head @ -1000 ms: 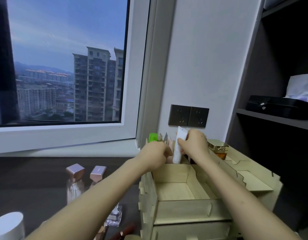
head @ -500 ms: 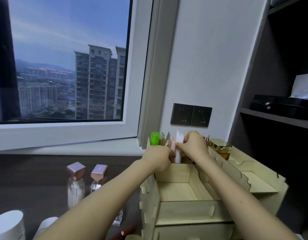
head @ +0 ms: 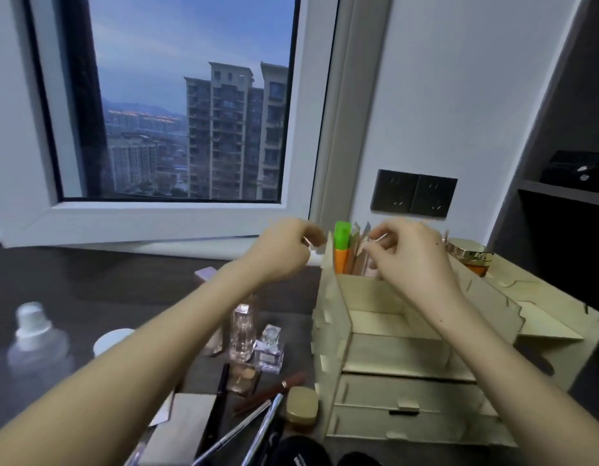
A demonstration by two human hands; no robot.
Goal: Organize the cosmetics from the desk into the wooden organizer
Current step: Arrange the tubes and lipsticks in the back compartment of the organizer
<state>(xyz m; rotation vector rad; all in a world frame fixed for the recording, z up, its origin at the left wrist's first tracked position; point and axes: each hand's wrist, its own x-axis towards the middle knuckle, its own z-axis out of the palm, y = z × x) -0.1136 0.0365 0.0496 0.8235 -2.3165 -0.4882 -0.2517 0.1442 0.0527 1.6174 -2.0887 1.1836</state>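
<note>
While sitting under a window [head: 177,105] showing grey tower blocks at dusk, spreading dark and matte from nine o'clock to six o'clock: the desk [head: 99,290]. Hanging on the pale wall at one o'clock, a pair of black sockets [head: 413,193]; standing at three o'clock, a dark shelf [head: 560,193].

Standing upright at four o'clock on the desk, the wooden organizer [head: 389,358], pale plywood with notched joints, long axis running from six o'clock back toward twelve, two shallow drawers facing six o'clock and open trays stepping up behind. Poking straight up from its rear left slot, an orange tube [head: 341,253] with a green cap, thin packets crowding beside it. Resting on the rear right ledge, a gold-lidded jar [head: 470,258].

Hovering just left of the organizer's back corner, the left hand [head: 284,250], fingertips pinching together on something small and white, too blurred to name. Hovering over the rear slot, the right hand [head: 405,257], thumb and forefinger pinched close; whether anything is being gripped, cannot tell.

Lying scattered at seven o'clock: clear glass bottles [head: 254,334], a frosted bottle [head: 35,348], pencils and brushes [head: 244,422], a gold compact [head: 301,406].
</note>
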